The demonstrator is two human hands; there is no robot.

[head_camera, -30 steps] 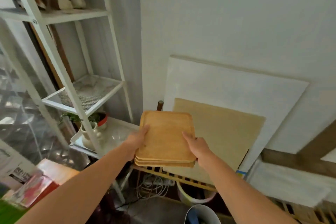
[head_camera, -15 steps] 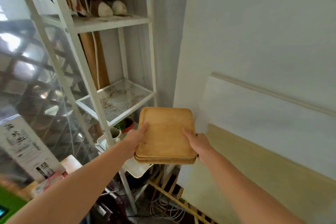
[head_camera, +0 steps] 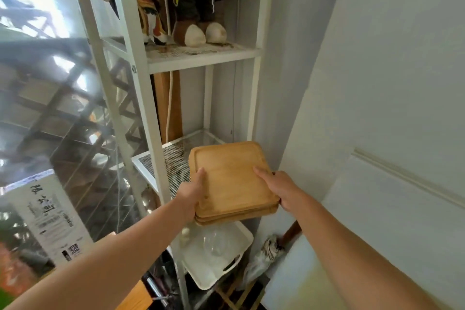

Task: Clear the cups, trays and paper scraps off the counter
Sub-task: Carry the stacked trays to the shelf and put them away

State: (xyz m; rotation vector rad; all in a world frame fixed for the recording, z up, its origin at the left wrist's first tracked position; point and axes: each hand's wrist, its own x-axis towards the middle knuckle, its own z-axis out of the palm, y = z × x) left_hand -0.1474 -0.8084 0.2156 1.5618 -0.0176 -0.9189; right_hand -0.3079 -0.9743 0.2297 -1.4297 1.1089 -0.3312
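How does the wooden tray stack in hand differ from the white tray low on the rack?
The wooden tray stack is tan wood, several deep; the white tray is white and single. The left hand and right hand hold the stack in the air; the white tray lies on the rack. The stack's top is bare; the white tray carries a clear glass. Both are rounded rectangles with raised rims.

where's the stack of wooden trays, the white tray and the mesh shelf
stack of wooden trays (head_camera: 232,178), head view, middle of the top tray's face
white tray (head_camera: 198,268), head view, bare floor in front of the glass
mesh shelf (head_camera: 176,166), head view, bare mesh left of the stack
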